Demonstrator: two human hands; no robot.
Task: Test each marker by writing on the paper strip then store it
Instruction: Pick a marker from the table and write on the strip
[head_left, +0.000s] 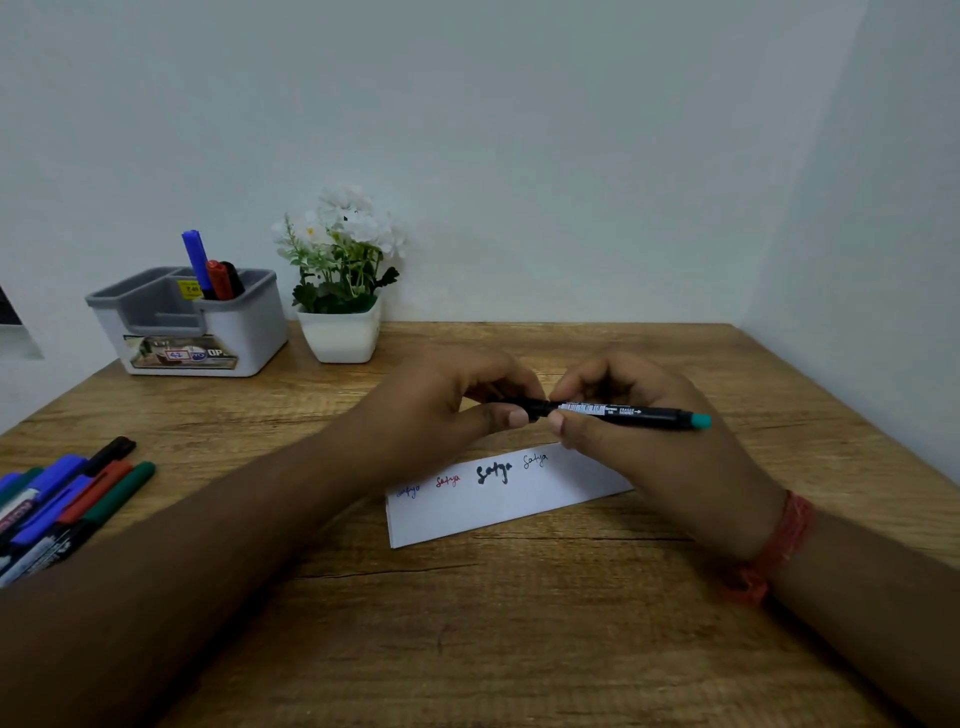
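Observation:
Both my hands hold one black marker (631, 413) with a teal end, level above the white paper strip (498, 501). My right hand (631, 441) grips its barrel; my left hand (454, 402) is closed around its left end, where the cap sits. The strip lies on the wooden table and bears several written words in blue, red, black and a thin dark ink. A grey and white organizer (192, 325) at the back left holds a blue, a red and a black marker (210, 270) upright. Several loose markers (67, 499) lie at the left edge.
A white pot of white flowers (340, 291) stands beside the organizer. Walls close off the back and the right side of the wooden table (519, 623). A red thread band circles my right wrist.

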